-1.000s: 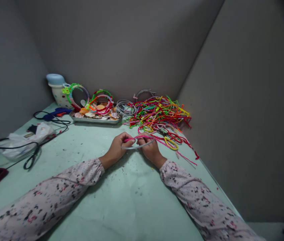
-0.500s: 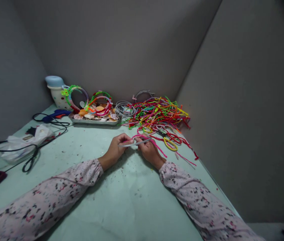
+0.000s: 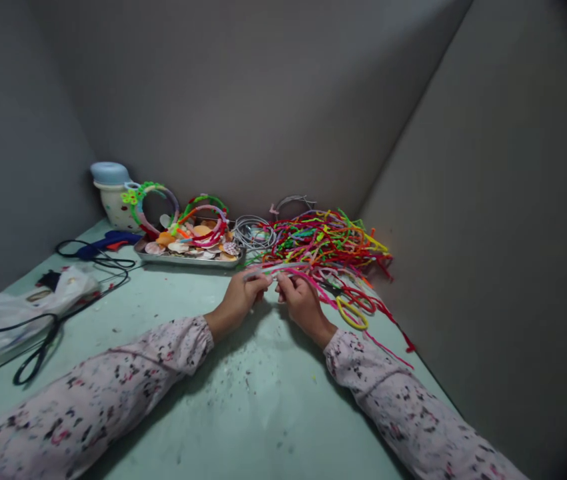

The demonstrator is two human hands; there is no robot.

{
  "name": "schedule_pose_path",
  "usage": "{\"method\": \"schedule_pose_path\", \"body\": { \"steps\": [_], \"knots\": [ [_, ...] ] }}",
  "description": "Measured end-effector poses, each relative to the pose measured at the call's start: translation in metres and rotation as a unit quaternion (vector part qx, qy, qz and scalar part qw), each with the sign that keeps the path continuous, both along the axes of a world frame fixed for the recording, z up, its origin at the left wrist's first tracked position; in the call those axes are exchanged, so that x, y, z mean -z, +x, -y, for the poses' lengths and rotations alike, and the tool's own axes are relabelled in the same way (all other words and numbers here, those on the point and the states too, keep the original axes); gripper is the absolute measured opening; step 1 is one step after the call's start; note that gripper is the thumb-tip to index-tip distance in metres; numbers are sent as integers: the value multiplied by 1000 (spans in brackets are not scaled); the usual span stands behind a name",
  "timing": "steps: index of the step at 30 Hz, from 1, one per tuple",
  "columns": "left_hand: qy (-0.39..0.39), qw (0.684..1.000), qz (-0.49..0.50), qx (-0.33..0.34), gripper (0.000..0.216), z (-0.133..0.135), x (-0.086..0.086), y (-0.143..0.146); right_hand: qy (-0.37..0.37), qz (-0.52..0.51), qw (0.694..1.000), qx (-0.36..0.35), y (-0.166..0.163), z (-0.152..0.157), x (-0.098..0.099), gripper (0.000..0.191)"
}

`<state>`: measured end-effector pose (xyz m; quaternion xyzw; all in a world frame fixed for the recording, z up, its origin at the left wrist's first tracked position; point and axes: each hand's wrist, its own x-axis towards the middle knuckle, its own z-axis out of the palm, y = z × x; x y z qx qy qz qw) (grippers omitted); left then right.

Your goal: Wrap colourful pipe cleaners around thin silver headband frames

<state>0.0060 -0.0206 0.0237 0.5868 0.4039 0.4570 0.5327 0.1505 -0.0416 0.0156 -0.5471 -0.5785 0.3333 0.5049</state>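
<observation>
Above the table's far middle, my left hand (image 3: 241, 293) is closed in a pinch around a thin pale grey band (image 3: 288, 265), which curves away behind both hands. My right hand (image 3: 304, 303), also pinched shut, is a few centimetres to the right at the same band. A bright pink pipe cleaner (image 3: 324, 295) trails from beside the right fingers toward the pile; how it meets the band is too small to make out. Just right of the right hand lie scissors with yellow handle loops (image 3: 352, 313).
Behind the hands spreads a heap of coloured pipe cleaners (image 3: 328, 240). Left of it are coiled grey wire (image 3: 254, 232) and a metal tray (image 3: 188, 261) of shells with decorated hoops. A blue-lidded container (image 3: 113, 193), black cable (image 3: 56, 327) and plastic bag (image 3: 38, 303) lie farther left.
The grey band has turned, from lying across the front of the fingers to arching behind them. Both hands stay pinched close together. The view has shifted slightly.
</observation>
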Motion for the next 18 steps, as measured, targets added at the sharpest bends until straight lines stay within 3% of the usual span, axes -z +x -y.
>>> {"method": "schedule_pose_path", "body": {
  "steps": [6, 12, 18],
  "knots": [
    [-18, 998, 52, -33, 26, -22, 9, -3, -4, 0, 1000, -12, -13, -23, -1, 37],
    [-48, 996, 79, -14, 21, -29, 16, -7, -42, -52, 998, 4, -20, -36, 13, 39],
    [-82, 992, 91, -8, 22, -34, 15, -7, -42, -63, 996, 36, -16, -39, 14, 39]
  ]
}}
